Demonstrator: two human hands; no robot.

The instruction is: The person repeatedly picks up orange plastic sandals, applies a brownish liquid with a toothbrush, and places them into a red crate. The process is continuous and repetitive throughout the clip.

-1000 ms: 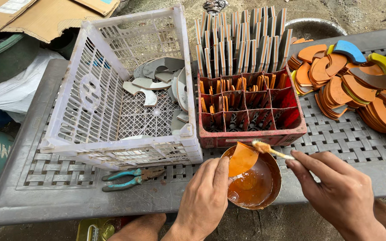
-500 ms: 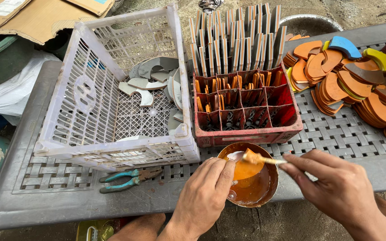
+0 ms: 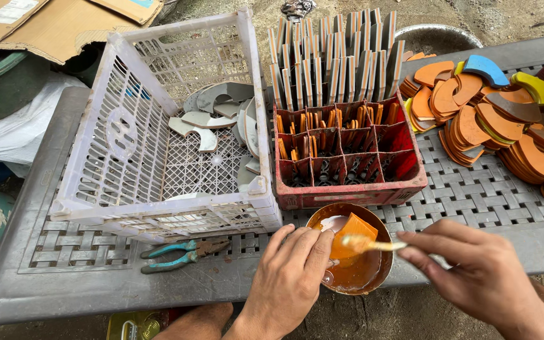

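A round bowl of orange liquid point(image 3: 354, 277) sits at the near edge of the grey table point(image 3: 96, 289). My left hand point(image 3: 288, 280) holds a flat piece coated orange point(image 3: 352, 232) over the bowl, fingers at its left edge. My right hand point(image 3: 480, 274) grips a small brush point(image 3: 369, 244) whose tip touches the piece. Just behind the bowl stands a red divided crate point(image 3: 347, 170) with several upright slats and orange-edged pieces in its cells.
A white plastic crate point(image 3: 127, 164) with several grey curved pieces stands at the left. Teal-handled pliers point(image 3: 181, 255) lie in front of it. Stacks of orange curved pieces point(image 3: 480, 123) fill the right side. Cardboard point(image 3: 39, 22) and a metal basin point(image 3: 436, 38) lie behind.
The brush has shifted left across the orange piece, which sits a little more to the right in the bowl. Both hands stay at the bowl.
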